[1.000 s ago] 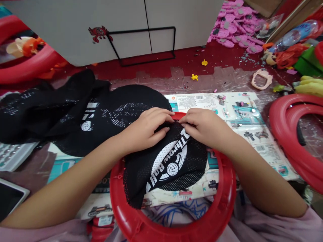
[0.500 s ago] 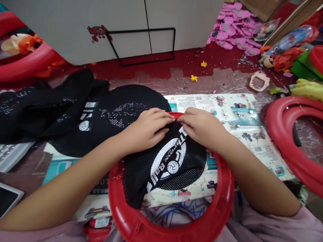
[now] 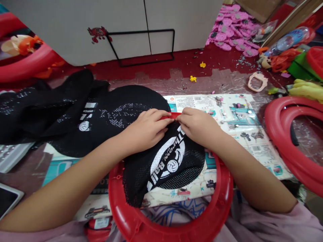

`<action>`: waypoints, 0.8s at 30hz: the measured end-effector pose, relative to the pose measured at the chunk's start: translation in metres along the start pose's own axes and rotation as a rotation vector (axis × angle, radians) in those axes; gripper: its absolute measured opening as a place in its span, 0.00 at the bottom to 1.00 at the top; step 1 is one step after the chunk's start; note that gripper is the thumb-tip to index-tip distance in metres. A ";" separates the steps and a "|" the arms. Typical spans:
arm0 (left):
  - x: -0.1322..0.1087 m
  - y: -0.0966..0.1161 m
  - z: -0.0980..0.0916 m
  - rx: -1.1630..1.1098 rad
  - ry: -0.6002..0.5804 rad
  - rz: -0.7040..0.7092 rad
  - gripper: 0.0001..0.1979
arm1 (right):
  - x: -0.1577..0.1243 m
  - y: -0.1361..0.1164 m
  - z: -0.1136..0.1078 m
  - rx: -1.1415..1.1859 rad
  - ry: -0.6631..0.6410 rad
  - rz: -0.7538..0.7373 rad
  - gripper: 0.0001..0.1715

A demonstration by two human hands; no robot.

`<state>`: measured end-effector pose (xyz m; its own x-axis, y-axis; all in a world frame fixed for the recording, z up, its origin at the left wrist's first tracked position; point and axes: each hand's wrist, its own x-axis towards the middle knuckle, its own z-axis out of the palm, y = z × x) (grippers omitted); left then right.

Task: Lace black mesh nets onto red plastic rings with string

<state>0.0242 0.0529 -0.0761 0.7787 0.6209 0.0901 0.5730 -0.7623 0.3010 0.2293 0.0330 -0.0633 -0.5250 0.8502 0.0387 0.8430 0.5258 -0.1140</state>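
Observation:
A red plastic ring [image 3: 223, 201] lies in front of me, its near side close to my lap. A black mesh cloth [image 3: 181, 174] printed "Throw Ball" hangs across the ring's opening and meets its far rim. There my left hand [image 3: 151, 131] presses the cloth's edge, fingers bent together at the rim. Close beside it, my right hand [image 3: 199, 126] pinches the same edge between thumb and fingers. The fingertips of both hands nearly touch. Exactly how the cloth sits on the rim is hidden under them.
More black mesh cloths [image 3: 68, 117] are piled at the left. Red rings [image 3: 274, 134] are stacked at the right. A printed cardboard sheet [image 3: 242, 134] lies under the work. Beyond stand a white panel [image 3: 126, 16] with a black wire frame [image 3: 141, 31] and a heap of pink parts [image 3: 227, 30].
Both hands stay at the ring's far rim with the cloth. The fingers shift only slightly, the right fingertips moving a little closer to the left ones.

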 end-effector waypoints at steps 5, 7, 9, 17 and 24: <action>0.001 0.000 -0.001 -0.006 -0.010 -0.017 0.20 | -0.004 -0.004 -0.002 -0.060 0.002 -0.005 0.14; 0.002 -0.001 -0.003 -0.052 -0.002 -0.036 0.20 | -0.007 -0.006 -0.007 -0.045 -0.014 0.001 0.14; 0.003 -0.002 -0.005 -0.079 0.011 -0.060 0.19 | -0.010 -0.008 -0.013 -0.001 -0.048 0.007 0.14; -0.003 0.003 -0.028 0.056 -0.086 -0.271 0.23 | -0.009 -0.014 -0.018 0.048 -0.172 0.042 0.14; -0.001 0.007 -0.018 0.097 0.021 -0.102 0.21 | -0.009 -0.008 -0.012 0.092 -0.042 0.027 0.16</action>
<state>0.0226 0.0499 -0.0568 0.7099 0.6993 0.0836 0.6721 -0.7082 0.2162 0.2284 0.0212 -0.0504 -0.5080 0.8613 -0.0068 0.8437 0.4960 -0.2053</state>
